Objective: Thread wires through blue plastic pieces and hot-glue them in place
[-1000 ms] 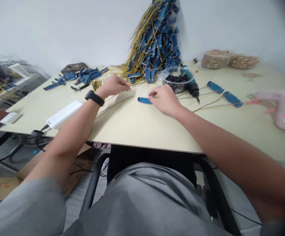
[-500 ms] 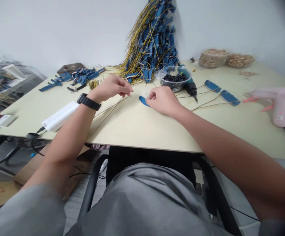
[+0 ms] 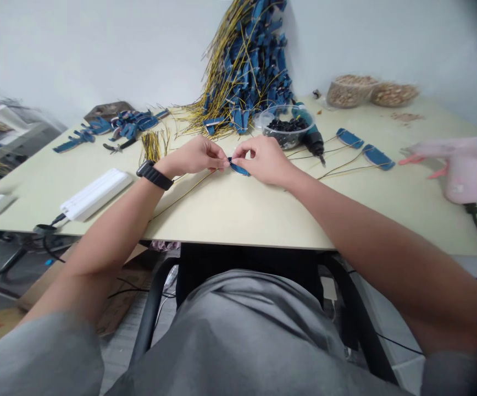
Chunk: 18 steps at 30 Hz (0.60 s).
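Observation:
My left hand [image 3: 201,155], with a black watch on its wrist, pinches a thin yellow wire [image 3: 188,191] whose length trails back toward the table's front edge. Its fingertips sit at the left end of a small blue curved piece [image 3: 240,169] on the table. From the other side, my right hand [image 3: 263,159] is closed, thumb and forefinger meeting at the top of that blue piece. Whether its fingertips grip the wire end or the piece itself is hidden by the fingers. Both hands nearly touch.
A tall heap of blue pieces with yellow wires [image 3: 247,71] leans on the wall. Before it stand a tub of black parts [image 3: 286,129] and a power drill [image 3: 313,140]. Right lie two wired blue pieces [image 3: 377,158] and a pink glue gun [image 3: 465,168]; left, a white power strip [image 3: 96,193] and pliers [image 3: 118,146].
My left hand has moved right with the wire, up to the blue piece. My right hand has shifted slightly left, and its fingers now meet the left hand's fingertips. The view has turned slightly.

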Available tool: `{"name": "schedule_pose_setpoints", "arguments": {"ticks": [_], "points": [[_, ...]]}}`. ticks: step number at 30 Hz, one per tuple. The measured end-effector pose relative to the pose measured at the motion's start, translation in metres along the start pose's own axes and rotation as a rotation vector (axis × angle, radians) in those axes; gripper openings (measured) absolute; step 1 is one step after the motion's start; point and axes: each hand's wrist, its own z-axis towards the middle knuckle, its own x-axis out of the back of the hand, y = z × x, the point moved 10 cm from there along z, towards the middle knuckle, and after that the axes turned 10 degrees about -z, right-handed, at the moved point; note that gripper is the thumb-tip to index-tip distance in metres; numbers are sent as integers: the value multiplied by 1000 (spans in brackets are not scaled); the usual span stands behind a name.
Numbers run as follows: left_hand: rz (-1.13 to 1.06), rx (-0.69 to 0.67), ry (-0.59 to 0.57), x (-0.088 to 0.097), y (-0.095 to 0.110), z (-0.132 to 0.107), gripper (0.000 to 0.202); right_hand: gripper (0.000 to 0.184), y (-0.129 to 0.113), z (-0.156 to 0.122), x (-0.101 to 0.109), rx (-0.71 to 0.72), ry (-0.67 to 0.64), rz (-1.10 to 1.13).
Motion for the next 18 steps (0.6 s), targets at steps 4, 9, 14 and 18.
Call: {"name": "schedule_pose_setpoints", "arguments": {"ticks": [4,9,14,18], "points": [[226,-77,102,4,10,0,52,15,2,-1,5,-17,27,5],[451,-81,235,-21,21,-6,77,17,12,0,8,-81,71,-5],[520,-62,330,-44,29,-9,81,16,15,1,7,-98,66,-35],[475,-67,317,-46,28,-6,66,21,14,2,8,-94,62,-24]]}}
